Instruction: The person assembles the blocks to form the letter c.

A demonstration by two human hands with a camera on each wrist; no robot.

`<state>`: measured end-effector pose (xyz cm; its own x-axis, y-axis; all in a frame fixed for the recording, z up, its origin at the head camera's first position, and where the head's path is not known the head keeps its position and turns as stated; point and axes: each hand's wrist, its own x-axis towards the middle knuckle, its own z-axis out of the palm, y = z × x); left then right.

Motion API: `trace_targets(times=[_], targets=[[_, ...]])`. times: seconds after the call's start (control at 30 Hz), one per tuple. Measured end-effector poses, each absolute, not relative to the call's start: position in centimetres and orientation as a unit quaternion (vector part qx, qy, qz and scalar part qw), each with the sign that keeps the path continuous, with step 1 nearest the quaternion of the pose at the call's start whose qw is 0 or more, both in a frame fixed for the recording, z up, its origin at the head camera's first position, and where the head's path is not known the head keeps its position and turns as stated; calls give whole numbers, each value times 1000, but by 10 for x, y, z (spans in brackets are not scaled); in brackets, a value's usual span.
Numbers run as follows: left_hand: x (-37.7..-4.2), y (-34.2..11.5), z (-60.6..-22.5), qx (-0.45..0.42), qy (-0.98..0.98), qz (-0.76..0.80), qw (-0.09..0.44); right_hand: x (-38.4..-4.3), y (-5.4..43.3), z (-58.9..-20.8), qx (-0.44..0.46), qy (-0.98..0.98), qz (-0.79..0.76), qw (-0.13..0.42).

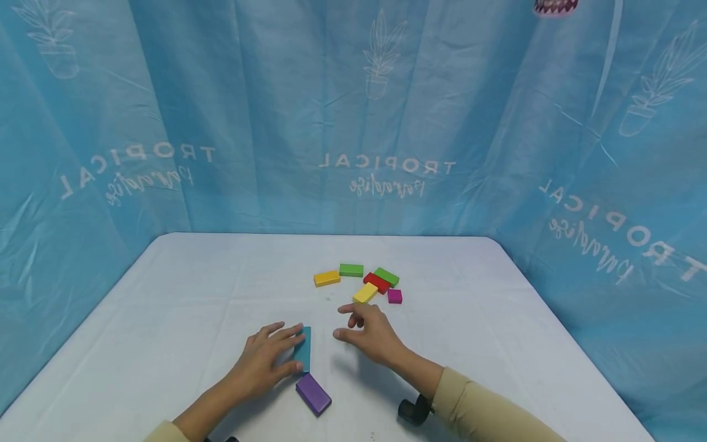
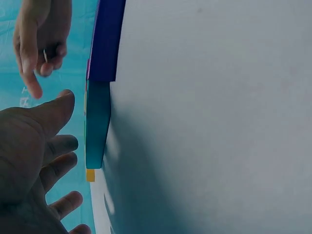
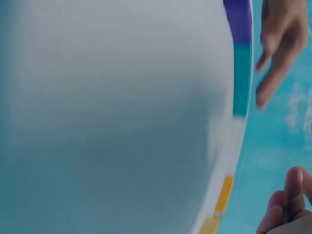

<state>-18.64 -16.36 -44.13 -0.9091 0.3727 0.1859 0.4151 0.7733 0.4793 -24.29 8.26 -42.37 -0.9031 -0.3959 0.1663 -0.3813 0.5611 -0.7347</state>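
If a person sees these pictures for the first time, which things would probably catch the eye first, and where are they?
Probably the blue curtain behind the white table, with its mirrored TROPICAL lettering. Next, the left hand at the teal block, near the purple block, and the right hand, holding nothing, to its right. Beyond the right hand, a group of bright blocks stands out.

I see a teal block [image 1: 303, 353], a purple block [image 1: 313, 395], an amber block [image 1: 327, 279], a yellow block [image 1: 365, 293], a red block [image 1: 378, 283], a magenta block [image 1: 394, 297] and two green blocks [image 1: 351, 270]. The table [image 1: 469, 319] is white, the sleeves [image 1: 486, 408] tan, and the blue curtain [image 1: 298, 73] carries white potted plants [image 1: 377, 86] and lettering [image 1: 392, 163].
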Motion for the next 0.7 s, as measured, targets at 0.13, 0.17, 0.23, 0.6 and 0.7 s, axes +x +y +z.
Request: trace_targets(times=[0.13, 0.17, 0.23, 0.6, 0.7], targets=[[-189, -165, -442, -202, -943, -264, 35, -277, 82, -423, -221, 884, -411, -32], [-190, -165, -442, -202, -942, -265, 34, -286, 83, -423, -218, 887, -406, -40], [-190, -165, -444, -202, -942, -267, 32, -303, 83, -423, -208, 894, -393, -54], [-188, -168, -446, -212, -934, -284, 41, -367, 74, -418, -195, 927, -316, -52], [-187, -168, -447, -217, -932, -288, 45, -377, 70, -420, -204, 932, -299, -32]])
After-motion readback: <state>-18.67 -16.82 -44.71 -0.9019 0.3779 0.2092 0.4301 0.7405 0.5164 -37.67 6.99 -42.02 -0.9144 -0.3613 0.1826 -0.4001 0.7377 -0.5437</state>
